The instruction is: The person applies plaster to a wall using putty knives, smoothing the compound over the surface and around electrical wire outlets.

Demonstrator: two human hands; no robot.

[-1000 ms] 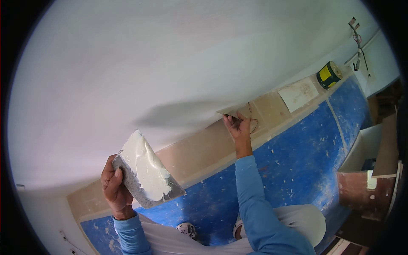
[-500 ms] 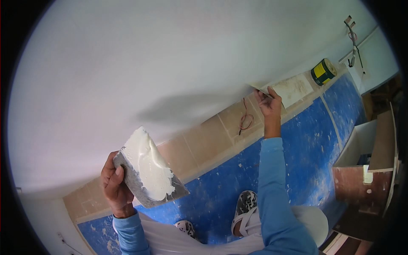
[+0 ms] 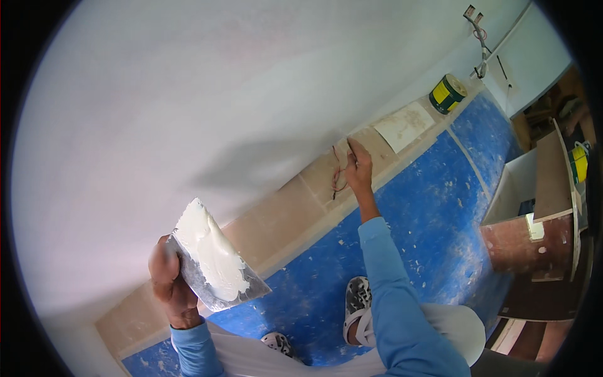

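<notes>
In my left hand [image 3: 169, 276] is a flat grey scraper plate [image 3: 196, 279], gripped by its left edge and tilted. A thick smear of white putty [image 3: 210, 251] covers most of its face. My right hand [image 3: 360, 171] is closed close to the white wall [image 3: 157, 113], above the tan ledge. It holds a thin scraper blade [image 3: 349, 141], now almost edge-on and mostly hidden by the fingers. Beside that hand, a thin red and black wire [image 3: 338, 179] lies looped over the ledge.
A tan ledge [image 3: 270, 217] runs along the wall's foot, bordering a blue, paint-spotted floor covering [image 3: 414, 207]. On the ledge are a stained white sheet [image 3: 405, 125] and a green and yellow can [image 3: 448, 94]. Cables [image 3: 482, 50] hang at upper right. A brown wooden cabinet [image 3: 524, 245] stands at right.
My right hand has moved left and slightly down, toward the looped wire, and its blade has turned edge-on. The left hand still holds the putty-covered plate. The view has shifted a little right.
</notes>
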